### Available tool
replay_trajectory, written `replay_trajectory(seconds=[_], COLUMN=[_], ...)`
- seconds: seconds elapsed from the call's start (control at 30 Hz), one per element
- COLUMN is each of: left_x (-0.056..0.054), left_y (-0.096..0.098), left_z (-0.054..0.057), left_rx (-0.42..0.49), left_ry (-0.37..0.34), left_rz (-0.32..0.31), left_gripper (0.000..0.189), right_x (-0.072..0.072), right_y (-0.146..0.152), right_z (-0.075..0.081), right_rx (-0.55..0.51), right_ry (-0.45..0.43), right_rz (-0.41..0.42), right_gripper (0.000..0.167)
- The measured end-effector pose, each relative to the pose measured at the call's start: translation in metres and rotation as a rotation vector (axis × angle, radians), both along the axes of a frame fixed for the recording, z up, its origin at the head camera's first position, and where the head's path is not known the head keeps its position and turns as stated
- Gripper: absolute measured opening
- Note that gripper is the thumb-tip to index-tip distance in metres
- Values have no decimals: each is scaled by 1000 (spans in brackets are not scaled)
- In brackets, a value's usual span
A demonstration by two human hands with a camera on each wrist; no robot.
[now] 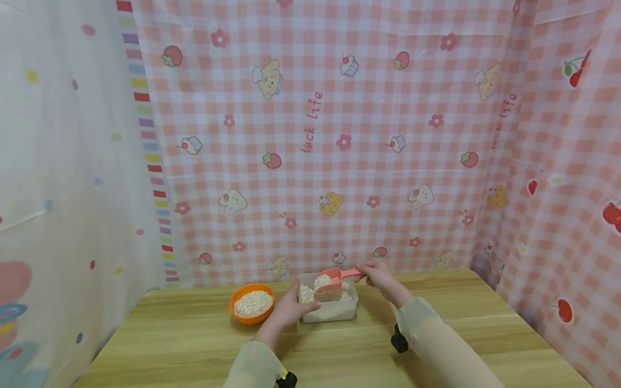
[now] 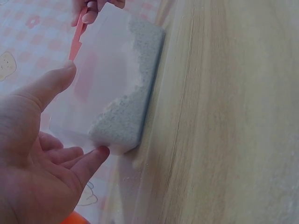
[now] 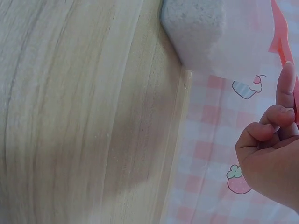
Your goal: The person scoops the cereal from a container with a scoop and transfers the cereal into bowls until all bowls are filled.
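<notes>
A translucent plastic box point(image 1: 331, 314) of pale, grain-like flakes stands near the table's back edge. My left hand point(image 1: 289, 307) holds its left end, thumb along the front and fingers at the end wall, as the left wrist view shows. Over the box, my right hand point(image 1: 380, 277) grips the handle of a pink scoop point(image 1: 335, 274). Pale flakes heap up in the scoop's bowl, which overlaps the box opening. In the right wrist view, the index finger point(image 3: 286, 86) lies along the scoop handle. Left of the box sits an orange bowl point(image 1: 247, 321) filled with similar flakes.
The wooden table point(image 1: 349, 353) ends at the back against a pink checked curtain point(image 1: 310, 178). A white dotted curtain point(image 1: 82, 161) hangs on the left, and more checked cloth point(image 1: 558, 226) closes off the right side.
</notes>
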State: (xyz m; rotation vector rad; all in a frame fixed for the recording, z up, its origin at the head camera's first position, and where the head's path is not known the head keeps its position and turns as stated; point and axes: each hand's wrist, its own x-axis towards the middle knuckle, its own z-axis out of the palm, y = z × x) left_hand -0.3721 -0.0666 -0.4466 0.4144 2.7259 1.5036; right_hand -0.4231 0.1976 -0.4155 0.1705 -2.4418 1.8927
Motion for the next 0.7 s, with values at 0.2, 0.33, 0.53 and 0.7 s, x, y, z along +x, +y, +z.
replay_trajectory(seconds=[0.2, 0.33, 0.53, 0.7], left_x=[0, 0, 0, 0], left_y=[0, 1, 1, 1], left_z=[-3, -4, -3, -2], left_rx=[5, 4, 10, 4], left_ry=[-3, 5, 4, 13], left_rz=[7, 4, 6, 5], left_gripper=[103, 103, 102, 102], right_x=[1, -1, -2, -1], right_y=[2, 5, 9, 10], right_z=[1, 0, -1, 0], right_rx=[0, 11, 22, 10], right_ry=[2, 4, 8, -2], right_rz=[5, 7, 19, 10], right_gripper=[27, 27, 27, 26])
